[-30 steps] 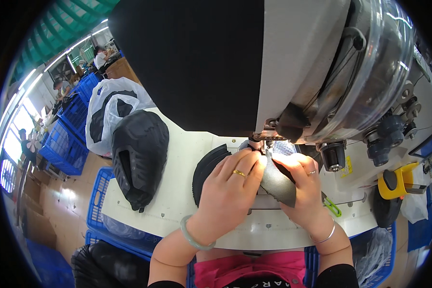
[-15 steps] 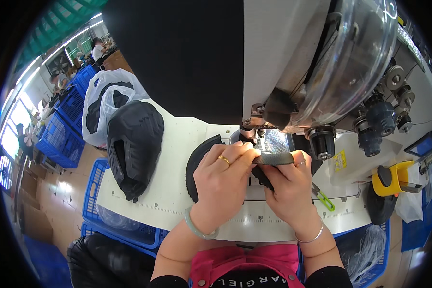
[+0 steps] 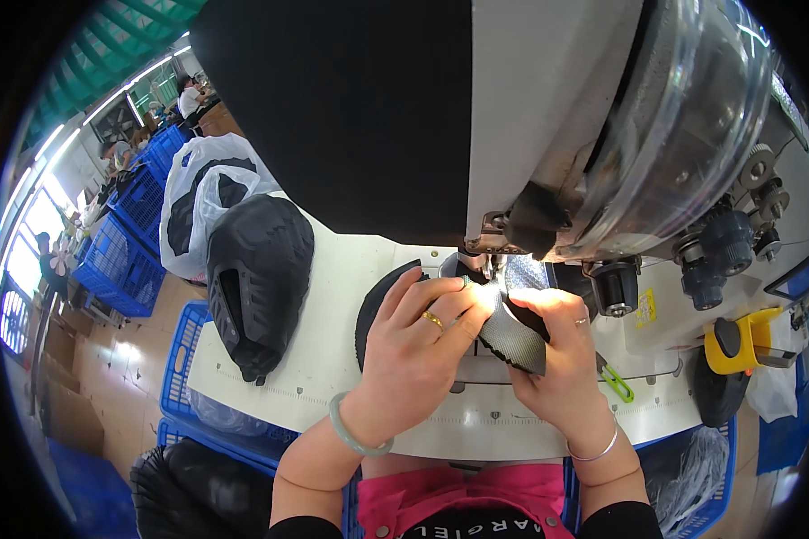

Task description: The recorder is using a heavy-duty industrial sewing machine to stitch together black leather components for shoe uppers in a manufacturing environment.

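Observation:
A grey textured fabric piece [image 3: 518, 343] with a rough lower edge lies folded over below the lit needle area of the sewing machine [image 3: 493, 266]. My left hand [image 3: 413, 346] pinches its left side, thumb and fingertips together close to the needle. From the right, my right hand [image 3: 557, 364] grips the same piece, with the index finger bent along the top and the thumb lower down. A black fabric part [image 3: 379, 304] with a jagged edge sticks out to the left of my left hand. My fingers hide how the two parts join.
Black shoe uppers [image 3: 261, 278] and a white plastic bag [image 3: 182, 180] are on the left of the white table [image 3: 346, 260]. Green-handled snips [image 3: 617, 384] lie right of my right hand. A yellow holder [image 3: 733, 346] stands farther right. Blue crates [image 3: 178, 364] sit below.
The grey fabric has turned from a narrow edge-on band to a broad face hanging downward. My right hand has shifted its grip, and my left fingers have spread slightly. The view has shifted a little.

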Motion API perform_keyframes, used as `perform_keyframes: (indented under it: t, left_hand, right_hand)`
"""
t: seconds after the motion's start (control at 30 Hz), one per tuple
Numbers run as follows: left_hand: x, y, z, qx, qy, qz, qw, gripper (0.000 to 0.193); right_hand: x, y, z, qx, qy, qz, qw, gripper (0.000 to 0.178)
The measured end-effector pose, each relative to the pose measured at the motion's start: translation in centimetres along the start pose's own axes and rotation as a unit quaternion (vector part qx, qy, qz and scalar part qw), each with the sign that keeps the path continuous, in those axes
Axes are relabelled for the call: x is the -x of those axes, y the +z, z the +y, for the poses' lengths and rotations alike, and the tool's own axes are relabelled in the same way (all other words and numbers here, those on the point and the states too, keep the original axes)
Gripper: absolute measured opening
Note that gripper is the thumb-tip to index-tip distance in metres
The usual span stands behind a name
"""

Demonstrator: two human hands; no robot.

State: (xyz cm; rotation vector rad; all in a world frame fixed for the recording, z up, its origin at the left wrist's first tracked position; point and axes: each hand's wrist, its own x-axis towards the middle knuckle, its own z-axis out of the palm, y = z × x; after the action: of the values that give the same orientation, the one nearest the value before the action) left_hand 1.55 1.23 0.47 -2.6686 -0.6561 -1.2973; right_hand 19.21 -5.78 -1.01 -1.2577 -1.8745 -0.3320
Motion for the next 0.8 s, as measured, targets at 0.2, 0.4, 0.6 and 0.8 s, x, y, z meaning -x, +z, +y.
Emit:
perform_keyframes:
  t: [0.2,0.4,0.6,0.8]
  left_hand:
    - [-0.4,-0.1,-0.6,0.018,0.02,-0.008,1.0,0.031]
    - [-1.0,-0.6,-0.6,0.013,0.04,-0.013,0.999,0.037]
    - [-1.6,-0.3,-0.6,0.064,-0.012,0.008,0.998,0.02]
    - [-1.9,0.2,-1.3,0.191,-0.177,0.006,0.965,0.013]
  right_hand:
    - [-0.2,0.1,-0.1,0.005,-0.007,0.007,1.0,0.056]
    - [-0.2,0.7,-0.6,0.023,-0.009,0.022,0.999,0.056]
    - [-0.6,0.9,-0.3,0.036,0.011,0.029,0.999,0.043]
    - [-1.0,0.3,-0.1,0.013,0.019,-0.013,1.0,0.035]
